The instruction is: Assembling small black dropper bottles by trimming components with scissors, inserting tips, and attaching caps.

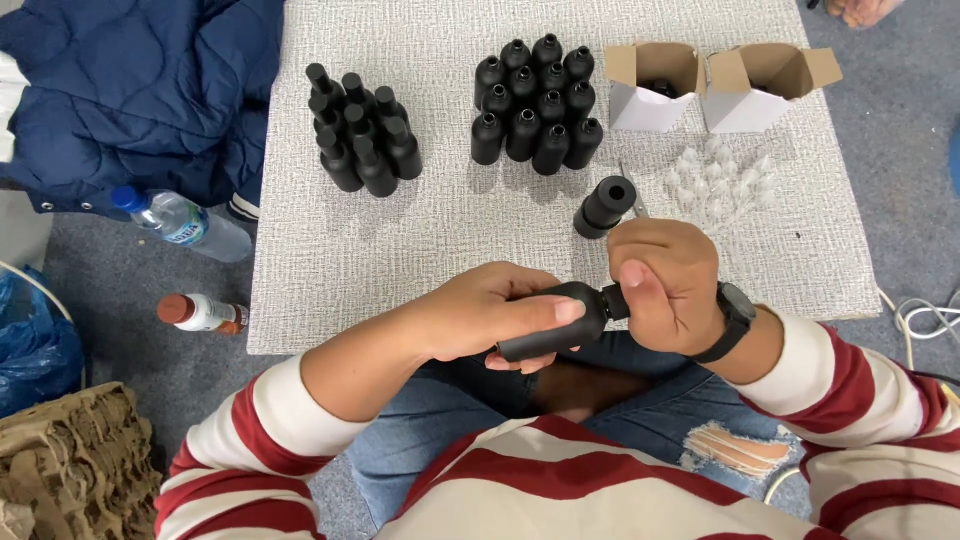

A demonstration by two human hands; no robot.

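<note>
Black matte bottle (553, 318) held just off near edge of counter (330, 260), above lap, long axis roughly horizontal, neck end tilted slightly up toward right. Left hand (490, 315) wrapped round body, fingers clenched on it, thumb on top. Right hand (665, 285) at neck end, fingers closed round cap/neck (615, 300); can't tell if turning. Both hands in contact; right nearer the neck, left nearer the base. On counter: group of capped black bottles (358, 130) at left, approx 9; group of open-necked black bottles (535, 100) in centre, approx 12; one black bottle lying on its side (605, 205) just beyond right hand, mouth facing the head camera. 2 open white cartons (715, 85) at far right, heap of small clear plastic inserts (720, 180) in front, too many to count. On floor at left: 2 drink bottles (190, 265), blue jacket (150, 90).
</note>
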